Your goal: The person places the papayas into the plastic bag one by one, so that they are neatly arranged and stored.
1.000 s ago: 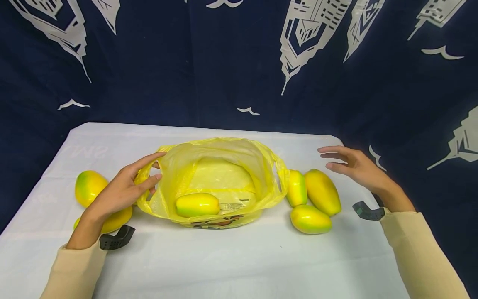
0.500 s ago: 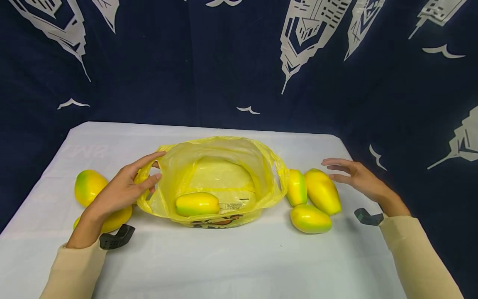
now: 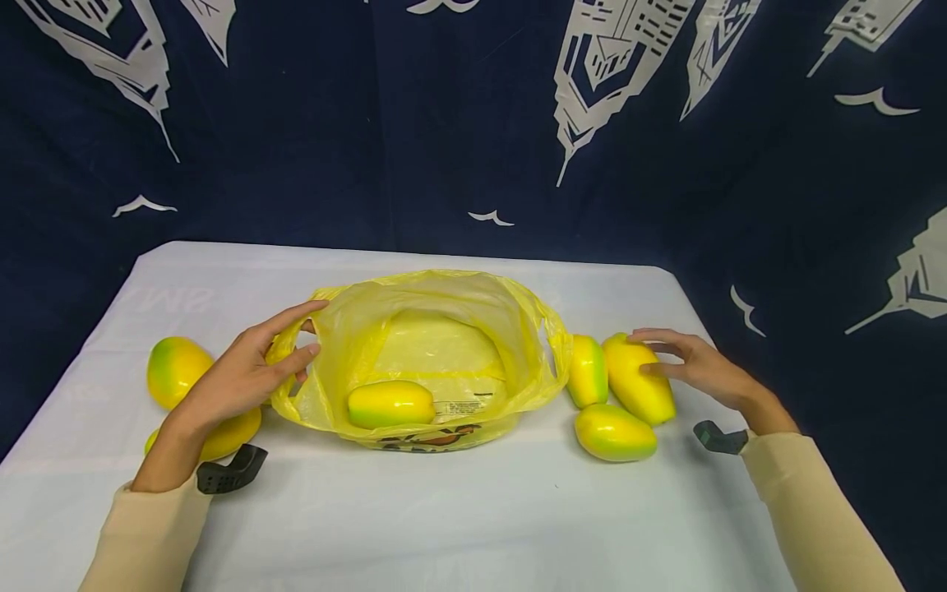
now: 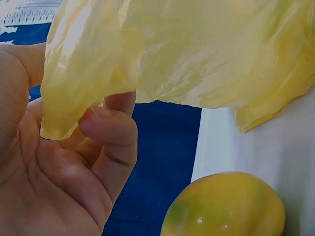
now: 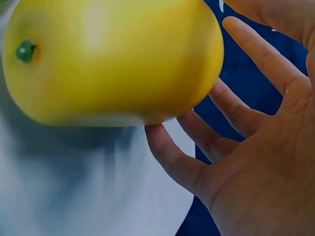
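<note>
A yellow plastic bag stands with its mouth spread wide in the middle of the table. My left hand holds its left handle, and in the left wrist view the fingers curl through the handle loop. One mango lies inside the bag, near the front. To the bag's right, my right hand reaches a large yellow mango from its right side. In the right wrist view the fingers are spread, fingertips right at the end of that mango.
Beside the large mango are two more, one upright against the bag and one in front. Two mangoes, one behind and one in front, lie partly hidden by the left arm. A white cloth covers the table.
My right hand has come down and to the left, from above the table's right side to the large mango. The left hand and bag have stayed put.
</note>
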